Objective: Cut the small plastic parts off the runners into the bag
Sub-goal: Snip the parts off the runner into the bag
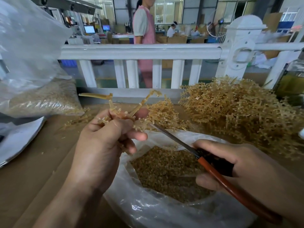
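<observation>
Left hand (105, 137) grip clamped on runner (98, 96), by open bag (164, 211) at tabletop's near edge; right hand (230, 163) grip clamped on scissors (204, 161). Blades near left fingertips (142, 136): nick risk; parts could miss bag.

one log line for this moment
left hand holds runner | right hand holds scissors, tip at runner | bag open below

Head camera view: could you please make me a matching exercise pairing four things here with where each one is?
Things:
1 runner
2 scissors
3 open bag
4 heap of runners

Places:
A piled at the far right
B held in the left hand
C below both hands, holding cut parts
D gripped in the right hand

Pairs: 1-B, 2-D, 3-C, 4-A
</observation>
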